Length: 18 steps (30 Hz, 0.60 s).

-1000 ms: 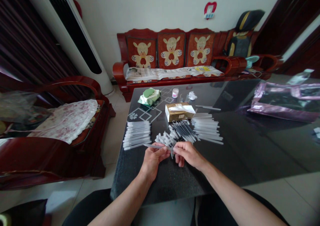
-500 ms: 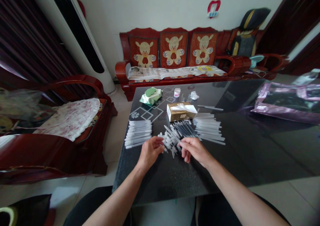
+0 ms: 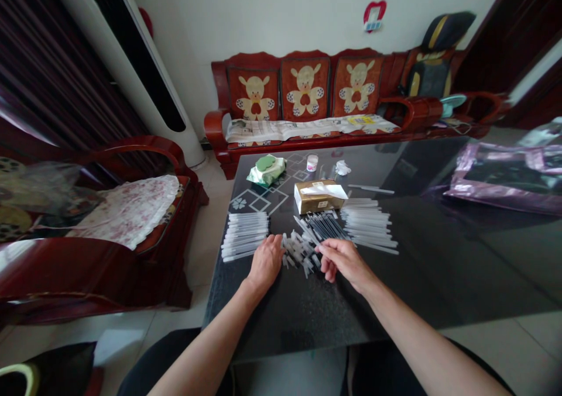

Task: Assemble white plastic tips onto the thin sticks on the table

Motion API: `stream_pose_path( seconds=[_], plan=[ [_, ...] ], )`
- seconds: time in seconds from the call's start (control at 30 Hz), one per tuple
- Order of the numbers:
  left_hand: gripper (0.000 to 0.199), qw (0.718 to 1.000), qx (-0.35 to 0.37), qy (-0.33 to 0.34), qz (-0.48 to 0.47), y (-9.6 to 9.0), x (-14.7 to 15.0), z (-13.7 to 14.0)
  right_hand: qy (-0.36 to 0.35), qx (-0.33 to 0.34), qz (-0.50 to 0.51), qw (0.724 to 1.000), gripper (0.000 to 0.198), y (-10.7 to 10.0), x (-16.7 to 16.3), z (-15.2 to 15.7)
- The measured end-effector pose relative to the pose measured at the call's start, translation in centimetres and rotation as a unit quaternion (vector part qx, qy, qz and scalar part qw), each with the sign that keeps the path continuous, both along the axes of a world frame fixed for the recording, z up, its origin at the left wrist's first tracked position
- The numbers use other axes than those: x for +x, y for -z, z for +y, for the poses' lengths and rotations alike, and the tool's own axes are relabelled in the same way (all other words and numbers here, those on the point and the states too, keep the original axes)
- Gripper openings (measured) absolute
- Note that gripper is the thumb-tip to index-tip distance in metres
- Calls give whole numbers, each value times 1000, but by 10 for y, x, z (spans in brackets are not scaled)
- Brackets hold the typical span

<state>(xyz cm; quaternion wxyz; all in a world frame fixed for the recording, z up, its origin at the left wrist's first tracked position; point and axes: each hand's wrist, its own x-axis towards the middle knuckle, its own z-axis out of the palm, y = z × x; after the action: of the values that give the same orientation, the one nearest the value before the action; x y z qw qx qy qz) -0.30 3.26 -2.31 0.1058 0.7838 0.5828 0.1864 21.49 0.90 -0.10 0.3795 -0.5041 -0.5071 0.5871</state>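
Note:
My right hand (image 3: 341, 260) is closed in a pinch on a whitish pen (image 3: 305, 231), which slants up and left over the pile. Small white and dark pen caps (image 3: 300, 250) lie heaped between my hands. At the heap's left edge my left hand (image 3: 267, 261) is bent down with its fingers together; its fingertips are partly hidden, and what they hold cannot be made out. Beyond the left hand lies a row of white pens (image 3: 244, 235). Thin dark refills (image 3: 327, 226) lie past the caps, with a stack of translucent pen barrels (image 3: 366, 223) to their right.
On the dark glossy table (image 3: 302, 320) stand a gold tissue box (image 3: 318, 200), a green wipes pack (image 3: 266, 171), a small white jar (image 3: 312, 162) and crumpled tissue (image 3: 342, 167). A purple plastic bag (image 3: 504, 176) lies right. A wooden sofa (image 3: 302, 141) stands behind.
My left hand has turned palm down and lowered to the edge of the cap heap. My right hand stays nearly in place, still pinching the pen. The view has shifted slightly.

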Motion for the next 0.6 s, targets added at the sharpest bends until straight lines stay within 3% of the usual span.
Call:
stream_pose_path(
  seconds=[0.1, 0.17, 0.23, 0.33, 0.43, 0.5, 0.6],
  plan=[
    [14, 994, 5, -11, -112, -6, -7, 2, -9, -5, -5, 1000, 37, 1, 2, 1],
    [9, 972, -25, -29, -233, -11, -14, 4, -27, -4, -10, 1000, 38, 0, 4, 1],
    [15, 921, -82, -61, -376, -15, -23, 7, -57, 7, -22, 998, 38, -1, 4, -1],
    [27, 814, -147, -110, -550, -18, -33, 10, -97, 28, -51, 994, 38, -5, 3, -4],
    [31, 756, -175, -129, -617, -18, -37, 11, -116, 50, -84, 988, 37, -7, 1, -5],
    [32, 741, -188, -127, -632, -16, -37, 10, -122, 59, -99, 986, 37, -7, 0, -5],
    [31, 741, -191, -118, -633, -16, -33, 9, -127, 58, -109, 984, 36, -5, 0, -5]
  ],
)
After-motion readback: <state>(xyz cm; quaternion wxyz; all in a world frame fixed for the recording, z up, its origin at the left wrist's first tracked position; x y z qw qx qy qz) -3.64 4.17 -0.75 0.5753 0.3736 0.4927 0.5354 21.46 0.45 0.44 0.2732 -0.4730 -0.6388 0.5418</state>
